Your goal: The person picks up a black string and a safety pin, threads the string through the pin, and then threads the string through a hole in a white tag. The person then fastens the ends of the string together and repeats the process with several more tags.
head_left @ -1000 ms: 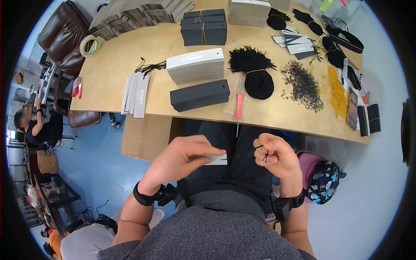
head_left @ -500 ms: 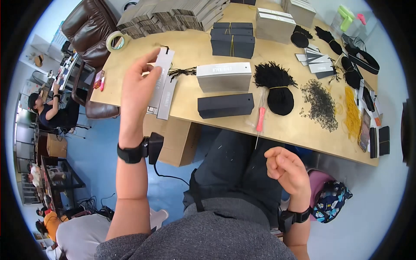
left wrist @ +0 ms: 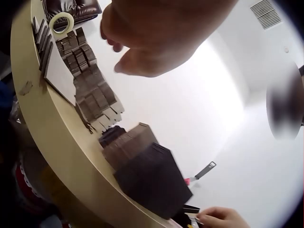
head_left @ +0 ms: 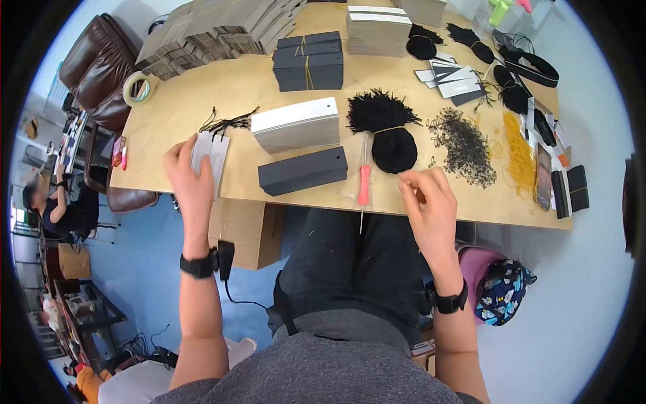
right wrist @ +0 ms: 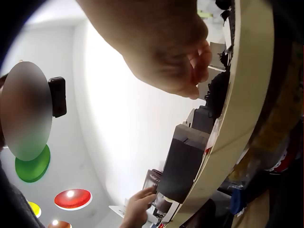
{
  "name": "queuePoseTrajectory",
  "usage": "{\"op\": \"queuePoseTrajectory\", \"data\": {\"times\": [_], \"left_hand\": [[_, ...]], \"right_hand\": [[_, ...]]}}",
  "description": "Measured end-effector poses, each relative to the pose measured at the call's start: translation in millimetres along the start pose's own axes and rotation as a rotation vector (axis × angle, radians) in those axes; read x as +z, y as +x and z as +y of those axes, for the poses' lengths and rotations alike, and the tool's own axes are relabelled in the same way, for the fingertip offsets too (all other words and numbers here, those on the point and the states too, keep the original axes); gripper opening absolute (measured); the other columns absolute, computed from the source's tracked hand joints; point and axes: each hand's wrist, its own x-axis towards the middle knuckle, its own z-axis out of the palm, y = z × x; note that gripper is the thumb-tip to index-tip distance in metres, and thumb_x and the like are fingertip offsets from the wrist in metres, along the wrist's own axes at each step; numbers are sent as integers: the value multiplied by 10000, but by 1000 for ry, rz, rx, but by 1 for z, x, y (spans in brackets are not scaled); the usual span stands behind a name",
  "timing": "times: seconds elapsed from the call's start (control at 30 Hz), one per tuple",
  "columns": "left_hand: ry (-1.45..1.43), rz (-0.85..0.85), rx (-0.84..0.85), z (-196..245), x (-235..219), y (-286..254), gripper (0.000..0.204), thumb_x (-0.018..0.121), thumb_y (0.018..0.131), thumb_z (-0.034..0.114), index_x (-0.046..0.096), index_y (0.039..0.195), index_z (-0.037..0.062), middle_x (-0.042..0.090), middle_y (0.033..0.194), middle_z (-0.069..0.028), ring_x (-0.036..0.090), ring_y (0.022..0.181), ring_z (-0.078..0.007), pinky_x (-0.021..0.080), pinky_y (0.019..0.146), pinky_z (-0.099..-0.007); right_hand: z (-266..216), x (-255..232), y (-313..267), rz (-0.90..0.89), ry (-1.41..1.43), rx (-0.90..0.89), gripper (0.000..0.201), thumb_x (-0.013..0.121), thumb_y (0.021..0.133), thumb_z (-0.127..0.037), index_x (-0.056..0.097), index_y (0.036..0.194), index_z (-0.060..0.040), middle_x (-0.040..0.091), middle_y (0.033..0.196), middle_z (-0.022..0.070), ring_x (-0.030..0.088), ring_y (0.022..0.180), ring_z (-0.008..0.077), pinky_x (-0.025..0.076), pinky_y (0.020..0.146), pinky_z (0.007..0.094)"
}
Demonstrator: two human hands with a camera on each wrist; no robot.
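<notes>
My left hand (head_left: 190,176) is at the small pile of white hang tags (head_left: 214,159) on the left of the table, thumb and fingers spread about the pile's left side. Black strings (head_left: 229,121) run from the tags' far end. In the left wrist view that hand's fingers are loosely bent, with no tag visible in them. My right hand (head_left: 432,210) hovers by the front edge, near a banded bundle of black cords (head_left: 394,149), its fingers loosely bent and nothing visible between them. A tool with a red handle (head_left: 364,183) lies left of it.
A stack of white tags (head_left: 296,128) and a dark tag stack (head_left: 303,171) stand mid-table. Small dark wire pins (head_left: 464,147) are heaped at right, beside yellow rubber bands (head_left: 519,153) and a phone (head_left: 543,178). Banded dark stacks (head_left: 307,64) stand farther back.
My left hand carried a tag from my lap to the pile at left and let it go there. My right hand, earlier with a black string, has risen toward the table edge.
</notes>
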Motion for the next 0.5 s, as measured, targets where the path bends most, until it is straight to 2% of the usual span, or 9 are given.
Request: {"op": "queuePoseTrajectory", "data": {"times": [0.03, 0.1, 0.13, 0.27, 0.37, 0.4, 0.43, 0.5], "left_hand": [[-7, -4, 3, 15, -12, -4, 356, 624, 829, -25, 674, 1178, 20, 562, 1113, -166, 552, 1023, -340, 441, 953, -411], [-41, 128, 52, 47, -34, -18, 304, 610, 845, -50, 686, 1130, 22, 571, 1079, -143, 565, 981, -309, 459, 903, -379], [-43, 127, 47, 59, -39, -29, 304, 610, 845, -50, 686, 1130, 22, 571, 1079, -143, 565, 981, -309, 459, 903, -379], [-426, -202, 223, 110, -44, -62, 287, 636, 796, -123, 716, 1026, 31, 602, 966, -106, 612, 885, -239, 503, 752, -317], [-739, -485, 192, 136, -33, -79, 282, 644, 805, -111, 718, 1034, 36, 620, 961, -101, 635, 840, -224, 518, 695, -300], [-858, -618, 79, 145, -29, -82, 300, 638, 823, -114, 710, 1076, 30, 639, 970, -109, 654, 840, -210, 525, 714, -296], [-987, -773, -76, 154, -26, -83, 274, 595, 915, -48, 675, 1170, 15, 667, 1001, -111, 672, 854, -184, 539, 749, -291], [-1230, -1081, -536, 168, -12, -81, 284, 520, 1028, 129, 613, 1237, -39, 670, 1073, -124, 688, 941, -215, 556, 807, -320]], "right_hand": [[2, 3, 6, 4, -5, 5, 106, 691, 867, -57, 679, 973, -63, 561, 867, 77, 591, 646, 216, 466, 590, 317], [7, 9, 17, 71, -168, -124, 90, 696, 863, -66, 675, 951, -63, 565, 874, 78, 602, 667, 252, 476, 596, 352], [10, 12, 22, 66, -171, -123, 90, 696, 863, -66, 675, 951, -63, 565, 874, 78, 602, 667, 252, 476, 596, 352], [17, 22, 27, 21, -248, -147, 96, 699, 815, -36, 647, 892, -62, 556, 865, 82, 596, 671, 275, 473, 591, 371], [11, 20, 24, 46, -253, -156, 122, 705, 776, -15, 625, 857, -63, 546, 847, 83, 591, 672, 281, 471, 589, 380], [5, 17, 20, 56, -231, -143, 137, 707, 758, -6, 616, 843, -63, 541, 837, 84, 589, 675, 284, 470, 589, 386], [-2, 13, 15, 56, -234, -142, 137, 707, 758, -6, 616, 843, -63, 541, 837, 84, 589, 675, 284, 470, 589, 386], [-14, 7, 5, 33, -208, -205, 150, 714, 747, -1, 609, 835, -61, 533, 819, 89, 588, 679, 289, 469, 589, 390]]}}
